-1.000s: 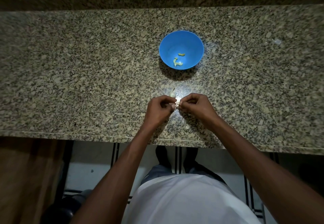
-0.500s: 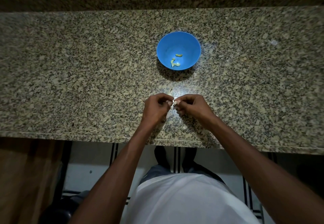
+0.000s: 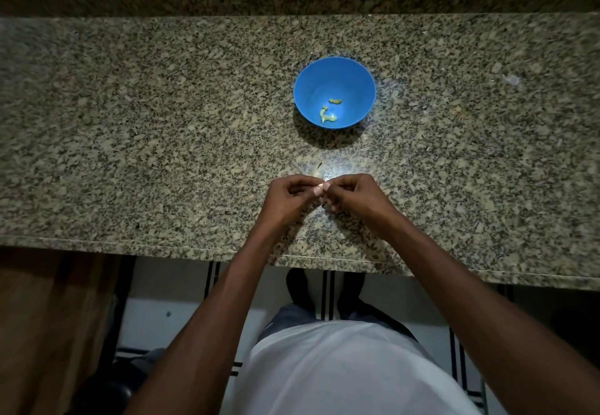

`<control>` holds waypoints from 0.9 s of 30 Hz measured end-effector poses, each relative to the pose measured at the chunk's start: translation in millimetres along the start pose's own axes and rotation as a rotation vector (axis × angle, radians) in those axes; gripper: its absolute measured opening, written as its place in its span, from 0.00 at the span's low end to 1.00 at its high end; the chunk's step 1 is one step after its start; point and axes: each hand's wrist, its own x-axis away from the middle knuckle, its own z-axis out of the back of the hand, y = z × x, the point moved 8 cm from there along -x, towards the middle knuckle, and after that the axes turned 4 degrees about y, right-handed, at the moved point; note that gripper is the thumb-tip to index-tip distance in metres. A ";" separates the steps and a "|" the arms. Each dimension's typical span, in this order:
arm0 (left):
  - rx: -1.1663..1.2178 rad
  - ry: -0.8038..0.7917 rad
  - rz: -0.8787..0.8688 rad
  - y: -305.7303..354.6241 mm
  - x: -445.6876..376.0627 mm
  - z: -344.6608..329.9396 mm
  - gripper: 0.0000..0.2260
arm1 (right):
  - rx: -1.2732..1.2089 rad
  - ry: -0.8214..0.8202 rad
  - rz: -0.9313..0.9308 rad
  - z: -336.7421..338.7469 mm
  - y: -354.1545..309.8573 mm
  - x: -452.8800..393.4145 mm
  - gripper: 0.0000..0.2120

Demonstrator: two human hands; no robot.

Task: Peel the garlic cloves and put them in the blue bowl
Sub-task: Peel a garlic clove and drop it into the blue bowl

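Both hands meet over the near part of the speckled beige-and-black granite countertop (image 3: 130,128). The left hand (image 3: 287,197) and the right hand (image 3: 355,195) each have their fingers curled in, thumb and fingertips pinching from opposite sides the small pale garlic clove (image 3: 321,189) held between them, which is mostly hidden by the fingertips, so how much skin remains on it cannot be told. Just beyond the hands, on the stone, lies a small pale curved scrap (image 3: 317,169), either loose papery skin or another clove.

Further back, well apart from the hands, stands the round blue plastic bowl (image 3: 311,89), with a few small yellowish peeled pieces (image 3: 328,116) on its bottom.

A clove like this should be very light and firm, though it can bruise or split under hard nail pressure. The skin is thin, dry and brittle and tends to tear in flakes; the bared flesh is likely slick and a little sticky (easy to let slip from a two-finger pinch). The best hold is probably across the thick middle with one hand, while the other nail lifts the skin at the root end and strips it toward the tip
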 end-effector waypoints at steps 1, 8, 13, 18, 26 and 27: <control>-0.013 -0.001 -0.007 -0.9 0.1 1.0 0.08 | -0.021 -0.006 -0.030 -0.5 1.5 -0.5 0.09; -0.261 0.116 -0.139 12.3 3.0 6.3 0.05 | -0.236 -0.047 -0.268 -9.7 15.3 1.2 0.07; -0.227 0.164 -0.174 15.6 3.0 9.9 0.05 | -0.236 -0.046 -0.224 -8.4 9.6 -0.4 0.09; -0.059 0.099 -0.071 5.8 1.7 3.6 0.06 | -0.080 -0.013 -0.078 -3.7 3.7 -5.6 0.08; 0.007 0.022 -0.041 -0.3 1.6 2.5 0.06 | -0.005 -0.010 0.004 -2.1 -0.5 -2.1 0.08; -0.001 0.021 -0.044 0.1 2.0 3.3 0.06 | 0.020 -0.001 0.020 -1.6 -1.8 -1.4 0.08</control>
